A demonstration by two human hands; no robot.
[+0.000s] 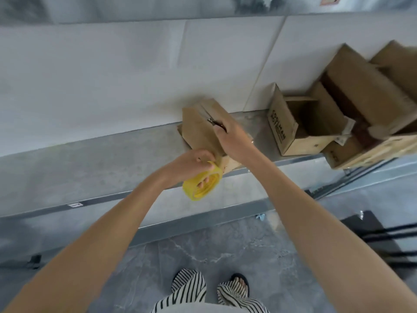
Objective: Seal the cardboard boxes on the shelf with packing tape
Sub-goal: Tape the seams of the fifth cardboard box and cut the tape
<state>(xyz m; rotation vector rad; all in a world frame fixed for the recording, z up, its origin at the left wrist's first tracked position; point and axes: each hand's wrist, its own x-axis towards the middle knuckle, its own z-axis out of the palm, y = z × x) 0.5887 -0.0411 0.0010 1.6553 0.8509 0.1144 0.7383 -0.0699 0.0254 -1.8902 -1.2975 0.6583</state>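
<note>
A small closed cardboard box (200, 125) stands on the grey shelf (90, 163), near its front edge. My left hand (191, 162) grips a yellow roll of packing tape (203, 184) at the box's near corner, fingers through the roll's core. My right hand (232, 137) lies on top of the box and holds a small dark tool with a metal tip (215, 123) against the top seam; what the tool is I cannot tell.
An open printed carton (293, 129) stands to the right on the shelf. Larger cartons (365, 98) are stacked beyond it at the far right. A white wall backs the shelf. Below are a marbled grey floor, my striped trousers and sandals, and a dark frame (383, 233) at right.
</note>
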